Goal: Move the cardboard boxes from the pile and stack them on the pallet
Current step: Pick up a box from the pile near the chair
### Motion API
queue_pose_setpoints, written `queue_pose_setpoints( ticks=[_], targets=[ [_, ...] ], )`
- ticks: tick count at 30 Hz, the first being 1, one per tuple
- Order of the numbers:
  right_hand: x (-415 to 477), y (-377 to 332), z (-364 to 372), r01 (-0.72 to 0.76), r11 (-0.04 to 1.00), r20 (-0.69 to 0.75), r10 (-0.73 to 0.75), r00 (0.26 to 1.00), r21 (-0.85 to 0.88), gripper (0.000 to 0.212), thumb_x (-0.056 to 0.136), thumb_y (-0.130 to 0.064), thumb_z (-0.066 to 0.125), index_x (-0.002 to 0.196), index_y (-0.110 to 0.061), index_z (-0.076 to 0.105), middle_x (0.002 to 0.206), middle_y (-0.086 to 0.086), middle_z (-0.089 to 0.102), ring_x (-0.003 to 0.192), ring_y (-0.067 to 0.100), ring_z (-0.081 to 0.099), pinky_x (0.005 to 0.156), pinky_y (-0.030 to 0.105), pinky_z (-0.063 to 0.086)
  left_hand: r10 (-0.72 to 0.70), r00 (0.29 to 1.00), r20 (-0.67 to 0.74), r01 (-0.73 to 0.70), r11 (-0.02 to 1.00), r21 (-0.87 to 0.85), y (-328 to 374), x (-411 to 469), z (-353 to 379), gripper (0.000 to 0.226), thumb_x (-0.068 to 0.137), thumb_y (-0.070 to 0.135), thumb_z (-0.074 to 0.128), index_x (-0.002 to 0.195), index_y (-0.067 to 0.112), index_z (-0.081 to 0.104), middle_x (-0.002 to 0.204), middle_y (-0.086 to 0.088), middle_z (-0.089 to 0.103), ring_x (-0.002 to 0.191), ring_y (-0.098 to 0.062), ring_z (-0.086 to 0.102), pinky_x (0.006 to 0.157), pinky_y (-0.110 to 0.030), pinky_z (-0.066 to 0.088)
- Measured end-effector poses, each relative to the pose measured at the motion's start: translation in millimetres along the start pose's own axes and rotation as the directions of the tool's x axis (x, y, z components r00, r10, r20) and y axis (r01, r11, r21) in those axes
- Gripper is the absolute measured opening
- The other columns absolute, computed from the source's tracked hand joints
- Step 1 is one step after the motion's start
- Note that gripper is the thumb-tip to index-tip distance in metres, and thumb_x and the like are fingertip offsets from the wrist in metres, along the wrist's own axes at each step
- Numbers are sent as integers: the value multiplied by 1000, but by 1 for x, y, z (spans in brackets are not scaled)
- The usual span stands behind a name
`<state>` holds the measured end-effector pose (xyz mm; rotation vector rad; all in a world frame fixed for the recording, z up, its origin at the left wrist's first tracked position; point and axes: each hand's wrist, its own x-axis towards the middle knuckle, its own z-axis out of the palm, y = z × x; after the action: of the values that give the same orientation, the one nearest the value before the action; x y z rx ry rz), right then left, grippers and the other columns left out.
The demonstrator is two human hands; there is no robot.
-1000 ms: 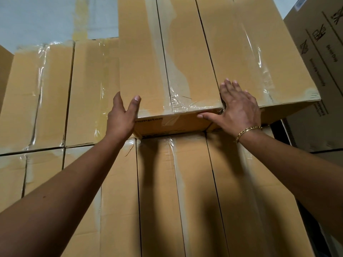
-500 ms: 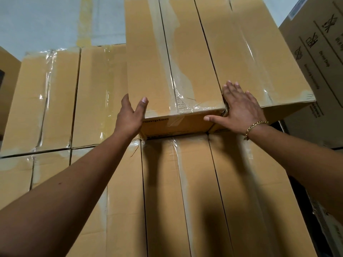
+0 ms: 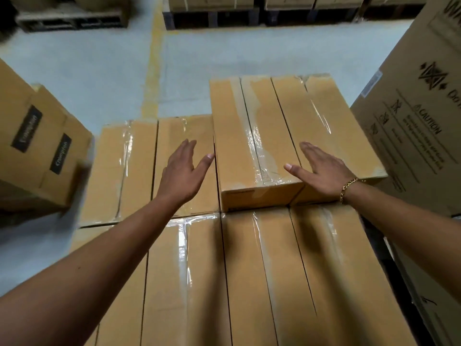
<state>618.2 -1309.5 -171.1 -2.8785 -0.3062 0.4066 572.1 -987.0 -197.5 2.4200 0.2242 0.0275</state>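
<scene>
A taped brown cardboard box [image 3: 239, 136] lies on the top layer of the stack, with a second box [image 3: 331, 126] close against its right side. Both rest on a lower layer of boxes [image 3: 249, 270] that fills the near part of the view. My left hand [image 3: 183, 171] hovers with straight fingers just left of the top box, thumb tip near its left edge. My right hand [image 3: 324, 168], a gold bracelet on its wrist, lies flat over the near end of the right-hand box. Neither hand holds anything. The pallet under the stack is hidden.
Two lower boxes [image 3: 149, 166] lie left of the top pair. Labelled cartons [image 3: 37, 146] stand at the left, and a tall printed carton [image 3: 419, 116] rises at the right. Grey floor with a yellow line [image 3: 152, 71] runs to loaded pallets [image 3: 212, 13] at the back.
Both hands have come off the front corners of the top box, the left one lifting away to the side. The view has tilted up, bringing the floor and far pallets into sight.
</scene>
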Motion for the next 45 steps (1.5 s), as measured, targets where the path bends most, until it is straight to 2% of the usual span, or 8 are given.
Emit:
queue_pose_setpoints(
  ticks=[7,11,16,22,27,32,39,45],
  targets=[
    [-83,-92,-101,3,983,96,-21,995,184,103,81,-91,24,160,-27,11,167,-8,14,152,14,18,122,47,22,24,1000,-10,-24,1000,1,55,-77,-140,76,96,71,35,157,26,31,165,1,28,151,-19,24,120,-55,26],
    [-131,-143,-154,32,964,88,-58,994,265,88,89,-76,28,160,-27,12,167,-7,13,153,17,16,122,49,20,22,999,-40,-21,1000,13,86,-131,-209,79,92,72,34,156,25,34,164,0,31,151,-19,26,120,-48,27],
    [-199,-207,-207,176,934,33,-195,980,311,82,94,-71,28,161,-26,12,168,-6,12,154,16,13,122,40,16,-40,989,-143,37,999,-23,111,-213,-288,80,92,77,32,155,27,34,163,2,33,150,-18,28,119,-49,28],
    [-263,-280,-239,325,867,-1,-350,937,377,84,90,-70,28,160,-26,15,167,-5,14,153,16,14,120,37,15,-133,956,-261,122,991,-58,116,-309,-373,70,99,67,38,156,27,32,163,1,33,149,-20,29,120,-47,26],
    [-298,-367,-243,435,800,14,-484,875,414,97,83,-88,24,159,-28,17,166,-7,16,153,16,15,120,39,16,-256,903,-345,235,967,-102,82,-393,-450,89,85,81,27,155,26,34,162,1,34,148,-22,31,118,-54,30],
    [-321,-475,-224,542,723,43,-616,787,429,84,88,-72,30,159,-29,18,166,-4,17,152,17,16,120,39,16,-359,836,-415,312,933,-180,20,-464,-503,71,96,71,35,155,33,32,162,3,33,149,-20,29,118,-52,30],
    [-346,-658,-168,631,623,115,-748,654,463,84,87,-71,31,159,-26,22,166,-1,19,151,20,20,120,40,18,-559,679,-477,455,829,-325,-90,-549,-583,67,95,72,35,155,41,30,163,6,30,149,-21,31,116,-49,31],
    [-374,-808,-111,609,570,190,-797,574,551,92,83,-79,37,158,-26,24,165,0,22,151,21,22,120,42,18,-612,599,-516,514,789,-337,-182,-610,-670,64,98,67,36,154,38,32,163,4,31,148,-22,32,115,-48,32]
  ],
)
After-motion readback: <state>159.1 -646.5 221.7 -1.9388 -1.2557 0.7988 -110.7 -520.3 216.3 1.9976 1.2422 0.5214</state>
